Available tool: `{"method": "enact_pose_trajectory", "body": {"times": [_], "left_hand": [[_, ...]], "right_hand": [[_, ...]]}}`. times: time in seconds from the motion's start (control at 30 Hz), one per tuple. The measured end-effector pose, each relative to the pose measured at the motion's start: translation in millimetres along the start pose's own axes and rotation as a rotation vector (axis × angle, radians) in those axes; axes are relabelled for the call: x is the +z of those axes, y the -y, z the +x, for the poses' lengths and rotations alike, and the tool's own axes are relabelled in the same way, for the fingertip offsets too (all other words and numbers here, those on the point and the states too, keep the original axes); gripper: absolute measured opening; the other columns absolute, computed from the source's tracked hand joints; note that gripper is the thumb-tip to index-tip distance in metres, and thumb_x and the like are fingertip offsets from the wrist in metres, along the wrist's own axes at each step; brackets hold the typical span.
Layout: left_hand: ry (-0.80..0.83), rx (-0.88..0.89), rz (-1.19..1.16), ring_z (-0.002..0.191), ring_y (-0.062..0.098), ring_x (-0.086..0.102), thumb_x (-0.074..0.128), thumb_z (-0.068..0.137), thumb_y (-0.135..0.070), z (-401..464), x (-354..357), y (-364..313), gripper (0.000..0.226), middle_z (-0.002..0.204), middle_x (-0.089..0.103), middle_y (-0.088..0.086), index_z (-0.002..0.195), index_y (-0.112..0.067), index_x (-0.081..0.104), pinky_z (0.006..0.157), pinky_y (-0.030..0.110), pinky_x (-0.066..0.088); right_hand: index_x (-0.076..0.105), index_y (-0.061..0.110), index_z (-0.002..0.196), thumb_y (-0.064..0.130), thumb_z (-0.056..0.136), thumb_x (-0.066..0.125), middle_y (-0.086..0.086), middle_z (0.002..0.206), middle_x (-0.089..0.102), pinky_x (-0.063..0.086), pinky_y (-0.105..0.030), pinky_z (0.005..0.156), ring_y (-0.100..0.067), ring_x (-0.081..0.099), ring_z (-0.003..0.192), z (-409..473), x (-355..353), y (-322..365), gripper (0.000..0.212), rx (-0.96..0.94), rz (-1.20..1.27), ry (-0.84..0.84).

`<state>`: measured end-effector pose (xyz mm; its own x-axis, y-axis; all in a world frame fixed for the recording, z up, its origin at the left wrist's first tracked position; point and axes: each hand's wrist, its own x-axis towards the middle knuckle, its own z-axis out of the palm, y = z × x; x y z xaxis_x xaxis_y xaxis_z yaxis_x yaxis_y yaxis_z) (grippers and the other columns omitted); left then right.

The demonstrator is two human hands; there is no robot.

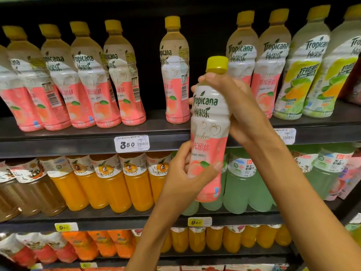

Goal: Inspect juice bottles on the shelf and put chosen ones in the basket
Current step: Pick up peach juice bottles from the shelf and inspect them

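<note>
- Pink-and-white shrink film wraps the held peach bottle, a waisted plastic shape with a ribbed yellow cap; it stands nearly upright in front of the shelves, clear of them, near picture centre.
- Gripping its lower pink part from 7 o'clock, the left hand curls round it, thumb lying across the printed peach; the fingers behind the bottle are hidden.
- From 4 o'clock the right hand wraps the shoulder just under the cap, fingertips showing at the bottle's left edge; its palm covers the far side of the label.
- Both forearms run off the bottom edge, the right one also off the corner at 5 o'clock.
- Behind the hands, at 9 o'clock, a white price tag reading 3.50 sits on the dark shelf edge; a second tag at 3 o'clock is partly hidden by the right wrist.
- Farther back, at 10 to 2 o'clock, matching peach bottles stand in a row with a gap beside one lone bottle.
- Green-and-yellow lemon bottles are cut off at 2 o'clock.
- Lower down, smooth orange juice bottles and pale green bottles are partly hidden behind the arms; their small print is unreadable.
</note>
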<state>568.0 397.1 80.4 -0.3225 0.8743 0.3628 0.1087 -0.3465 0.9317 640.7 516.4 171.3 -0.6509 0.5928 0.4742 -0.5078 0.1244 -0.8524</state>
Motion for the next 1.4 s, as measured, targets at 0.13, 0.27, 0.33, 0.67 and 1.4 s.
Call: {"method": "enact_pose_trajectory", "body": {"times": [0.13,0.27,0.33,0.67,1.4], "left_hand": [[0.122,-0.117,-0.135,0.104,0.017,0.066,0.069,0.067,-0.056,-5,-9,4,0.060,0.113,0.070,0.000,0.119,-0.027,0.057,0.083,0.026,0.054],[0.194,-0.175,-0.313,0.088,0.029,0.070,0.072,0.062,-0.067,-10,-1,10,0.082,0.101,0.071,0.015,0.119,-0.010,0.058,0.083,0.044,0.056],[0.105,-0.147,-0.307,0.078,0.024,0.071,0.074,0.063,-0.062,-10,1,6,0.066,0.092,0.072,0.013,0.108,-0.015,0.065,0.070,0.035,0.057],[-0.052,0.035,-0.051,0.094,0.010,0.069,0.062,0.077,-0.044,-4,7,8,0.038,0.103,0.073,-0.006,0.110,-0.026,0.061,0.073,0.017,0.052],[0.109,-0.269,-0.398,0.110,0.020,0.064,0.054,0.083,-0.056,-19,3,-12,0.045,0.118,0.067,0.008,0.120,-0.031,0.063,0.087,0.029,0.054]], "right_hand": [[0.069,0.013,0.084,0.027,0.083,0.057,-0.007,0.084,0.070,0.056,-0.035,0.068,-0.022,0.068,0.075,2,-1,3,0.019,0.059,0.184,0.078],[0.063,0.009,0.093,0.029,0.087,0.050,-0.007,0.083,0.071,0.058,-0.033,0.066,-0.020,0.069,0.074,1,5,3,0.025,0.068,0.311,0.144],[0.063,0.009,0.094,0.030,0.089,0.049,-0.008,0.084,0.071,0.057,-0.033,0.070,-0.021,0.069,0.078,0,5,3,0.026,0.035,0.249,0.117],[0.065,0.013,0.098,0.019,0.090,0.063,-0.004,0.088,0.071,0.056,-0.031,0.074,-0.021,0.069,0.085,-4,5,3,0.009,-0.091,-0.022,-0.058],[0.062,0.007,0.096,0.029,0.087,0.062,-0.013,0.086,0.067,0.058,-0.036,0.072,-0.023,0.067,0.078,7,-8,-9,0.024,0.226,0.390,-0.081]]}}
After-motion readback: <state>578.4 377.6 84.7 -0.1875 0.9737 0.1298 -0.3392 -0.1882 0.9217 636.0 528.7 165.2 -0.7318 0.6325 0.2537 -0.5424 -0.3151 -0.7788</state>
